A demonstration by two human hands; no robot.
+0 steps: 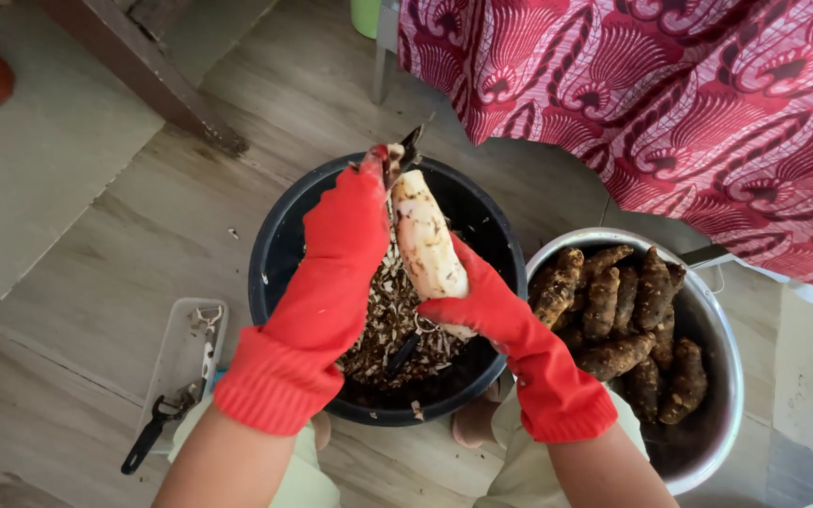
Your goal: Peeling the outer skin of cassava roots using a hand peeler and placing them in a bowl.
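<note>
A pale, mostly peeled root is held over a round black plastic bucket of peelings, with a round metal bowl of unpeeled brown roots just right of it and a flat white plastic tray left of it.

Right hand grips peeled root; left hand holds peeler.

Single head-worn camera, looking steeply down from close above, hands near centre over a black bucket, metal bowl at right, floor around
</note>
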